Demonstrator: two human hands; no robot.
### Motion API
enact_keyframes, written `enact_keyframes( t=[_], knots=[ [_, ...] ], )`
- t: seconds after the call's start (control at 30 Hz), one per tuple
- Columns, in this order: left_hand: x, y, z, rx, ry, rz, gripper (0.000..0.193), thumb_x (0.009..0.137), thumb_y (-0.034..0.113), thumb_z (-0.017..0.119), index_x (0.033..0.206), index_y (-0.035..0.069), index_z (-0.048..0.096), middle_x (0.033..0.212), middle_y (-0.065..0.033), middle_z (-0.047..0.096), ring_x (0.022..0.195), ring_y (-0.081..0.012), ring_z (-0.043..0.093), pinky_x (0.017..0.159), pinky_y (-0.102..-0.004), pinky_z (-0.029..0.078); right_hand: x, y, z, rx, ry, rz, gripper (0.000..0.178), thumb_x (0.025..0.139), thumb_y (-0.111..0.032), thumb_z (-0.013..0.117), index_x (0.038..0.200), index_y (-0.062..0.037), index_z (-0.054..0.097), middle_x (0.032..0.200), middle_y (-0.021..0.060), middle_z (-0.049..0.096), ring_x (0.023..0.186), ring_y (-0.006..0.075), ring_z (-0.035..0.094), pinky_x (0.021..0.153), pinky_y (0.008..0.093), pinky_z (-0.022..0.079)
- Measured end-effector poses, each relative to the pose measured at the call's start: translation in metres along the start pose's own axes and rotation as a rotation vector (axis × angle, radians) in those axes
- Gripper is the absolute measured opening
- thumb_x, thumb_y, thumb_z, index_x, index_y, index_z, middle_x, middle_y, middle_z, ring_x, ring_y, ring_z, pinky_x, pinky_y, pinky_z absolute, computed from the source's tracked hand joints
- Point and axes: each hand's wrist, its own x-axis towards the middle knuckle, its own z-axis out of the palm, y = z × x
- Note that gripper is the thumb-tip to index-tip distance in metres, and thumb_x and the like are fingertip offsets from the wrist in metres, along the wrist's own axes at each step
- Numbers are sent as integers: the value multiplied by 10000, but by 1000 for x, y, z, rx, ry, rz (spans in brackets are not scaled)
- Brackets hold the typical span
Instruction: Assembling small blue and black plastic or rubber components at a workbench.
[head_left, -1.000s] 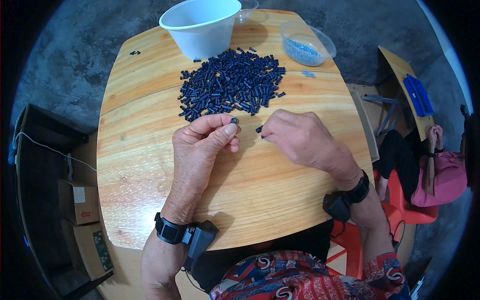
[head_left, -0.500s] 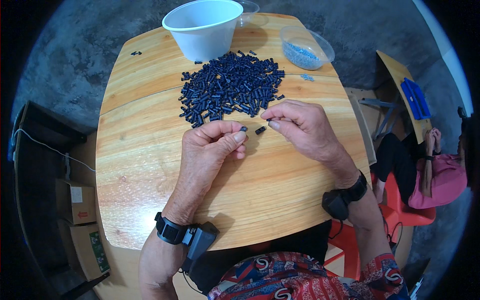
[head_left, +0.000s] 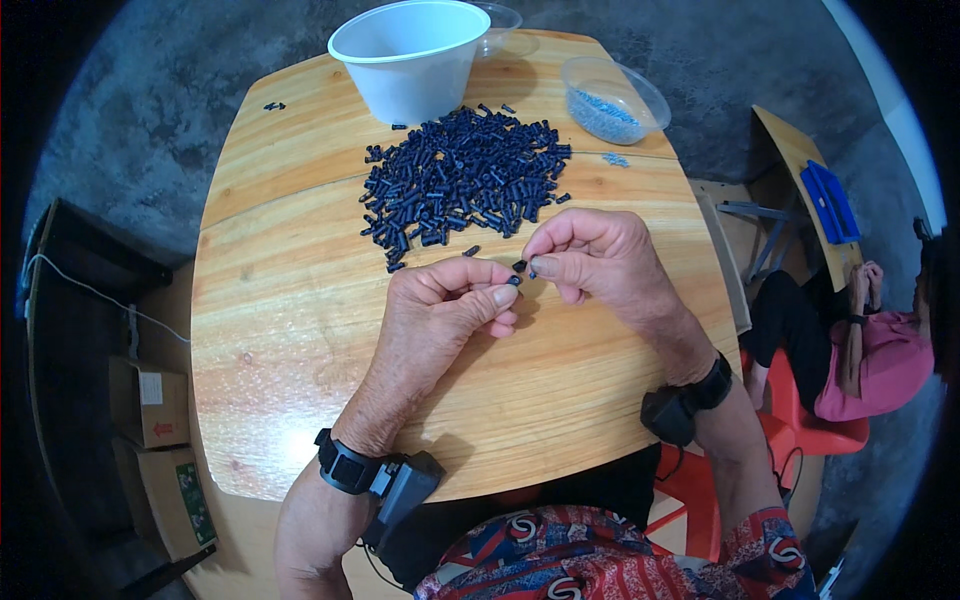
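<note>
My left hand [head_left: 440, 300] is closed in a pinch on a small black plastic tube [head_left: 514, 281], its round open end showing past the thumb. Just to the right, my right hand [head_left: 605, 265] pinches a tiny dark piece [head_left: 533, 275] between thumb and forefinger; its shape is too small to make out. The fingertips of both hands almost meet, close to another short black part [head_left: 519, 266], partly hidden by them. Beyond the hands lies a wide heap of black plastic tubes [head_left: 460, 180]. One loose black part [head_left: 472, 251] rests near my left knuckles.
A white tub [head_left: 410, 75] stands behind the heap. To its right is a clear bowl [head_left: 640, 100] with small blue pieces, several more pieces [head_left: 615, 159] lying beside it. A few dark bits [head_left: 274, 106] sit far left. Another person [head_left: 870, 350] sits at the right.
My left hand has moved right with the black tube. My right hand has come slightly lower, bringing its fingertips close to the left's. A loose part near my left knuckles has come into view.
</note>
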Motion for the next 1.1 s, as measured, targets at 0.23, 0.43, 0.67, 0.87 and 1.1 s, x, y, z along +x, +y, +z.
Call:
enact_keyframes(
  t=[0.23,0.43,0.67,0.87,1.1],
  knots=[
    [-1,-1,0,-30,-19,19,134,838,44,668,966,3,668,808,-74,677,670,-117,637,615,-230,544,-1,3,4,6,1,-8,132,836,-100,686,918,-6,642,719,-4,618,571,23,529,479,174,436],
    [-1,2,3,-15,-16,12,127,843,29,659,966,2,666,808,-76,676,665,-116,632,619,-228,534,-2,3,4,-14,0,-7,132,841,-114,683,906,-8,638,722,-3,622,565,26,530,478,180,438],
    [-1,1,3,18,-27,14,131,844,33,659,969,-5,659,795,-78,673,661,-115,629,619,-227,525,-4,1,6,-77,24,-1,115,837,-107,683,890,-16,637,702,-18,614,578,22,528,490,179,430],
    [-2,1,3,14,-28,15,128,846,27,655,968,-11,656,792,-80,671,662,-115,629,624,-225,528,-5,-4,9,-179,47,-24,99,816,-90,691,861,-18,639,690,-25,610,593,14,520,513,196,424],
    [-2,1,5,12,-23,-1,109,848,20,650,948,-22,656,796,-81,668,668,-115,630,620,-228,532,-5,-3,11,-503,112,-335,101,764,-80,711,809,-31,634,656,35,586,600,106,561,532,259,435]
  ],
)
